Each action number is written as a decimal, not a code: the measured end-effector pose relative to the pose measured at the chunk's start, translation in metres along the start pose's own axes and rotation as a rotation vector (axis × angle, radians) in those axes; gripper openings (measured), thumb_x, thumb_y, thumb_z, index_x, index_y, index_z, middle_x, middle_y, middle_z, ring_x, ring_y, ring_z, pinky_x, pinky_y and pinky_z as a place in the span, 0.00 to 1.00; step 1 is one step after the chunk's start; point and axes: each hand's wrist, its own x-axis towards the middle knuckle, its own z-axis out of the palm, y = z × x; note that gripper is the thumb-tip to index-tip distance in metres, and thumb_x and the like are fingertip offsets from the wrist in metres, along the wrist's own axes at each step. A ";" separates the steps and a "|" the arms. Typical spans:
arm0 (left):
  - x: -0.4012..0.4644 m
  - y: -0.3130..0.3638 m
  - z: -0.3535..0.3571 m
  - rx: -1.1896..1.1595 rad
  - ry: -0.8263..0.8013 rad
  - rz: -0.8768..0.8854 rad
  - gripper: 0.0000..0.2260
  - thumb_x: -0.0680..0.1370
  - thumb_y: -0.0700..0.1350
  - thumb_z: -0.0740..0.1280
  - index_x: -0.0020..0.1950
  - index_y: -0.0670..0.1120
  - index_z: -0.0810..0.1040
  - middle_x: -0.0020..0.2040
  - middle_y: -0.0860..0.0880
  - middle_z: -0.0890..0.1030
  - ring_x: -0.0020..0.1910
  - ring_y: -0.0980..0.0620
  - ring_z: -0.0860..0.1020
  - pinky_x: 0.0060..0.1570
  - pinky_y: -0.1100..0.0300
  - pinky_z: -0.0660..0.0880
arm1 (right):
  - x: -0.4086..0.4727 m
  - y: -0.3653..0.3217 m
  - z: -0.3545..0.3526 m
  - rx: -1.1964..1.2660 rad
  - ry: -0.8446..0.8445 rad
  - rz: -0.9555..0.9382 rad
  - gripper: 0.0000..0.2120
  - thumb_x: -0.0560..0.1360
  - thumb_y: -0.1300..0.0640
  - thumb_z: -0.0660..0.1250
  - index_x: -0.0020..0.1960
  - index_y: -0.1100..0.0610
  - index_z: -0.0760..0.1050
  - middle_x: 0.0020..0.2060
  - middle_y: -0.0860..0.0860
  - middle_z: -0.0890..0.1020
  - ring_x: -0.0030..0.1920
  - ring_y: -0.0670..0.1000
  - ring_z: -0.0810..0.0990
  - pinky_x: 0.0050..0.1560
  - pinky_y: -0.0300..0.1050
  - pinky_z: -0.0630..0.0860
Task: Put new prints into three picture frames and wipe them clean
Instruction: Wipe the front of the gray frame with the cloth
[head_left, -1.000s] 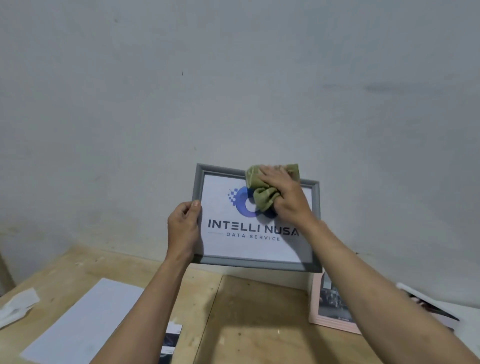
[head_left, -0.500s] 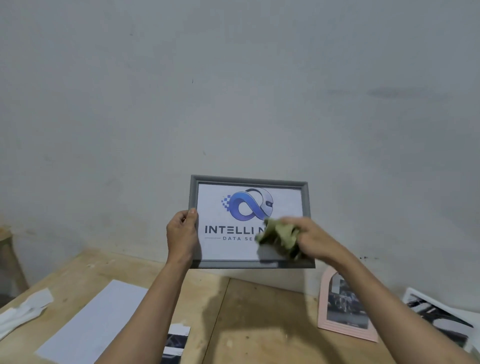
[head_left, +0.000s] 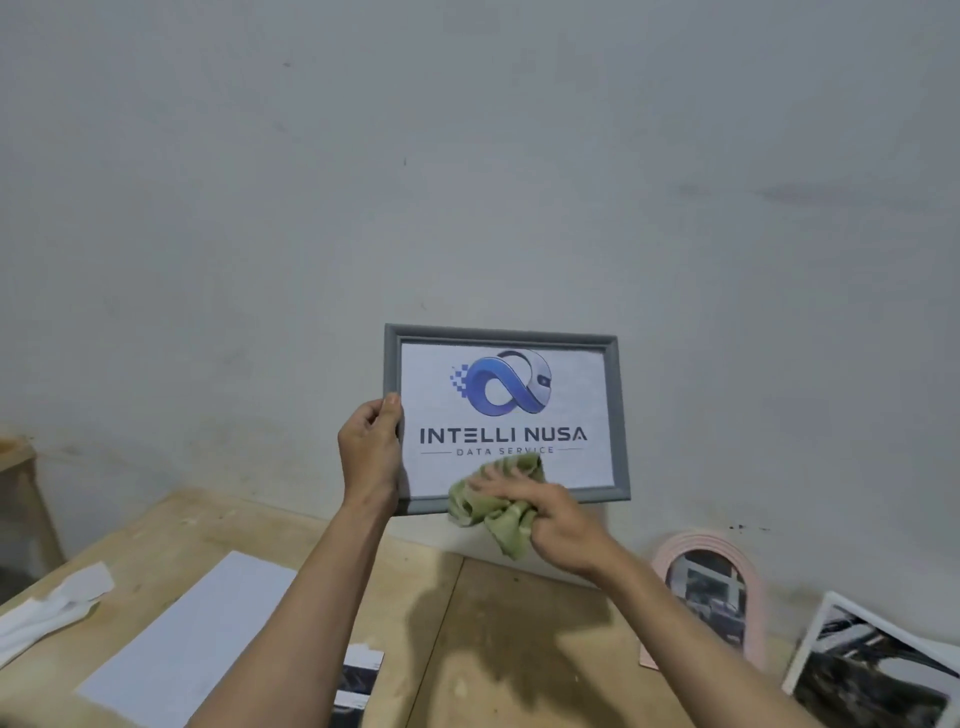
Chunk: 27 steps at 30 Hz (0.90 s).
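Nearest to me, on the wooden worktop (head_left: 519, 639), a white sheet (head_left: 192, 639) lies toward the left edge, with crumpled white paper (head_left: 47, 608) at the far left and a small dark photo print (head_left: 358, 680) just under my left forearm. Toward the right edge, a black-and-white print (head_left: 872, 670) lies flat, and a pink arched frame (head_left: 706, 587) holding a dark photo leans against the wall.

Above the worktop, my right hand (head_left: 561, 514) presses a green cloth (head_left: 493, 501) on the lower edge of the grey frame (head_left: 618, 415); my fingers are blurred, laid over the bunched cloth, and I cannot tell how tightly they curl. Half a second ago the cloth sat near the lower right corner, covering the end of the lettering; now it lies lower and further left, and the whole line "INTELLI NUSA DATA SERVICE" is readable. A second ago it covered the blue logo at the top.

My left hand (head_left: 371, 447) grips the frame's left side as before, thumb across the front moulding, fingers wrapped behind. I hold the frame upright in the air, clear of the worktop, its print (head_left: 571, 384) facing me. It stands closer in view than earlier.

Farthest, the grey plastered wall (head_left: 467, 182) fills the background.
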 end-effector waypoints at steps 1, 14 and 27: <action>0.005 0.001 -0.004 0.013 0.015 0.003 0.10 0.82 0.45 0.65 0.47 0.39 0.78 0.38 0.48 0.79 0.35 0.54 0.75 0.32 0.68 0.73 | -0.004 -0.011 -0.007 0.100 -0.063 0.080 0.26 0.72 0.76 0.54 0.63 0.60 0.78 0.61 0.50 0.79 0.66 0.47 0.73 0.70 0.41 0.67; -0.001 0.004 0.016 -0.147 -0.190 -0.153 0.11 0.81 0.42 0.65 0.40 0.41 0.78 0.40 0.41 0.81 0.40 0.47 0.79 0.41 0.54 0.76 | 0.106 -0.062 -0.022 -0.544 0.231 -0.268 0.33 0.64 0.64 0.52 0.67 0.55 0.75 0.70 0.58 0.72 0.73 0.58 0.64 0.76 0.53 0.48; 0.031 -0.002 -0.022 -0.052 -0.041 -0.182 0.14 0.82 0.50 0.65 0.40 0.43 0.75 0.40 0.42 0.81 0.38 0.45 0.78 0.42 0.49 0.76 | 0.042 -0.029 0.006 -0.103 -0.188 -0.066 0.21 0.74 0.73 0.61 0.62 0.59 0.79 0.62 0.50 0.79 0.65 0.32 0.69 0.69 0.28 0.59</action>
